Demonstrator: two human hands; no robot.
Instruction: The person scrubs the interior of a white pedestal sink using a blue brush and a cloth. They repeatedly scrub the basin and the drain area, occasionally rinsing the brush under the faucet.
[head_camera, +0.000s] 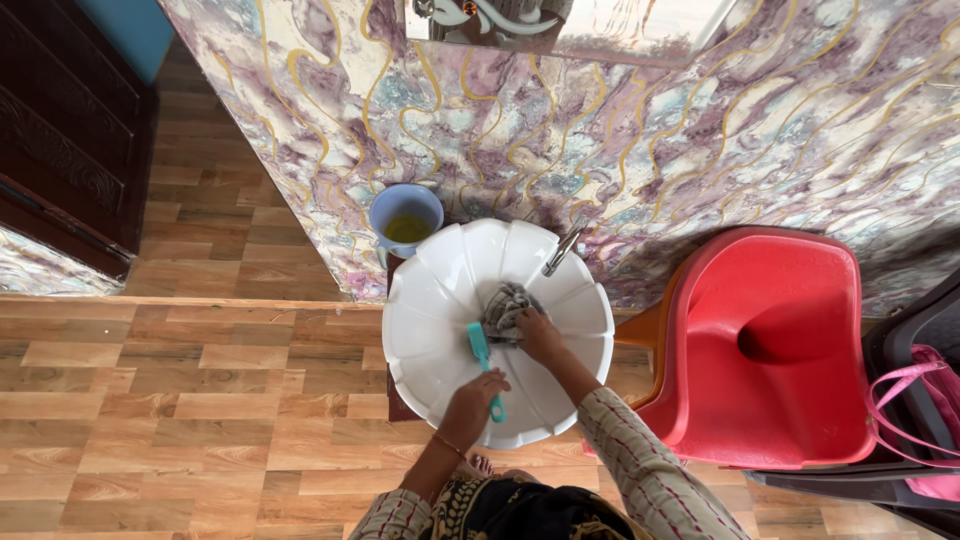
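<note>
A white fluted washbasin (430, 290) stands against a marbled purple wall, with a metal tap (562, 250) at its back right. My left hand (474, 392) grips the handle of a teal brush (480, 345) whose head rests inside the bowl. Over the middle of the bowl, my right hand (540, 335) presses a crumpled grey cloth (503, 308). Both sleeves are pale with thin red stripes.
A blue mug (405, 215) holding yellowish liquid sits left of the basin by the wall. A red plastic chair (775, 345) stands close on the right, a dark chair with a pink bag (925, 400) beyond it. Wood-pattern floor (200, 400) lies left; a dark door (70, 130) far left.
</note>
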